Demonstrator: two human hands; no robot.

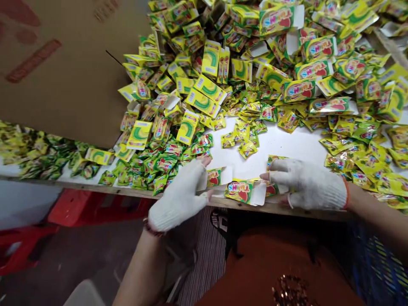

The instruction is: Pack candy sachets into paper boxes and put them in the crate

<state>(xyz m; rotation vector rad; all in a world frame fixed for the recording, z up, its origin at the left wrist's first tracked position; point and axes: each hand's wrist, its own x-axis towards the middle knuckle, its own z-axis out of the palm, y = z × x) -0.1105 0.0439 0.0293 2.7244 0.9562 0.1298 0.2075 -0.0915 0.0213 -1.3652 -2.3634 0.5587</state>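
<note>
Left hand [180,197] and right hand [306,185], both in white fingerless knit gloves, were at the near edge of the white worktop [287,144]. An open carton [241,191], yellow with red and green print and its white flaps spread, lay on the worktop edge between the two hands. The left grip was closed loosely, forefinger above and thumb below, on a second carton [214,177] with its flap up, just left of the first. The right grip lay half curled over the open carton's right end, fingertips touching its flap; thumb hidden, so I could not tell whether it pinched. Loose sachets [245,136] lay scattered just beyond. A deep heap of flat cartons [299,63] filled the far worktop. A cardboard sheet [63,63] stood at far left. A red stool [73,208] sat below the worktop edge.
</note>
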